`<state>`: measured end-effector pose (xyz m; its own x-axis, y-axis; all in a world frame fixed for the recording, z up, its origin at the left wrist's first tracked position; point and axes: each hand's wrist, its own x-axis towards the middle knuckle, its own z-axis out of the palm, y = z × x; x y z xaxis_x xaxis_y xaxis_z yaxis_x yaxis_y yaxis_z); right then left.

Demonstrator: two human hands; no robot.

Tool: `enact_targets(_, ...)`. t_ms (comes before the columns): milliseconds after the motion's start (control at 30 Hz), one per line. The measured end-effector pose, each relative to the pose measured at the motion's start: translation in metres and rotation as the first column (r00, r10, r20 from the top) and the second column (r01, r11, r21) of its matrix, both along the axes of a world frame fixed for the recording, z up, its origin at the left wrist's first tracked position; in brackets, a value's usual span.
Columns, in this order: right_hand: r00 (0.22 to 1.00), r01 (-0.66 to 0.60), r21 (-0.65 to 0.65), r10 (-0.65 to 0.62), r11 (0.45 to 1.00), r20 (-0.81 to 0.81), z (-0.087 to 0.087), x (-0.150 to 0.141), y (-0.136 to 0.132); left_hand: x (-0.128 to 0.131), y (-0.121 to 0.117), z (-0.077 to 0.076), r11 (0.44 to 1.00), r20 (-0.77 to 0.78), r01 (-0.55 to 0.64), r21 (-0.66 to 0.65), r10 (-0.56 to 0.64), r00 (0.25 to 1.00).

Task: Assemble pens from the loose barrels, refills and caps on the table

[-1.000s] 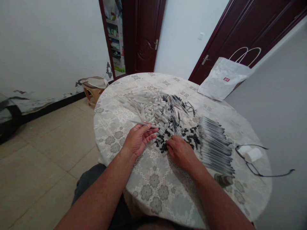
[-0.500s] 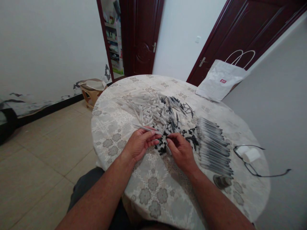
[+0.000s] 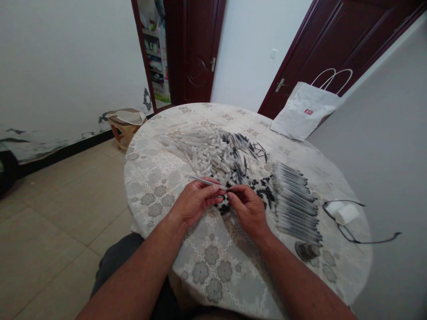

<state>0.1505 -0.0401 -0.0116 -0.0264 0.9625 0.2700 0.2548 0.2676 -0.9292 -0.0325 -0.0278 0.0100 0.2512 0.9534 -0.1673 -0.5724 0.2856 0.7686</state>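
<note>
My left hand (image 3: 196,198) is closed on a thin whitish pen barrel (image 3: 205,180), held slanted with its far end up to the left. At the barrel's near end, my right hand (image 3: 248,211) pinches a small black piece (image 3: 228,190); it touches or almost touches the barrel, I cannot tell which. Small black parts (image 3: 265,193) lie scattered under and beside my hands. Beyond them are a heap of pale barrels and short tubes (image 3: 208,155) and loose dark thin sticks that look like refills (image 3: 248,144). A row of finished-looking pens (image 3: 295,202) lies right of my right hand.
The round table wears a patterned cloth (image 3: 213,255). On its right side are black-framed glasses (image 3: 353,240), a white roll (image 3: 346,214) and a small dark glassy object (image 3: 307,251). A white paper bag (image 3: 303,109) stands at the back right, and a stool (image 3: 123,129) beyond the left edge.
My right hand has moved left, bringing the small black piece from a short gap away up to the barrel's end. My left hand has stayed nearly still. The view has shifted slightly.
</note>
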Motion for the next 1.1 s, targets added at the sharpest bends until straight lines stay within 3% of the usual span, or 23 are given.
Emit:
enact_targets(700, 0.998, 0.011, 0.148, -0.020, 0.989, 0.063, 0.004, 0.002, 0.000, -0.001, -0.001, -0.003, 0.998, -0.104, 0.063, -0.007, -0.063, 0.993)
enact_targets(1100, 0.972, -0.001, -0.018, 0.006, 1.000, 0.235, 0.019, 0.003, -0.006, 0.000, -0.003, 0.000, 0.997, -0.142, 0.074, 0.019, -0.071, 0.987)
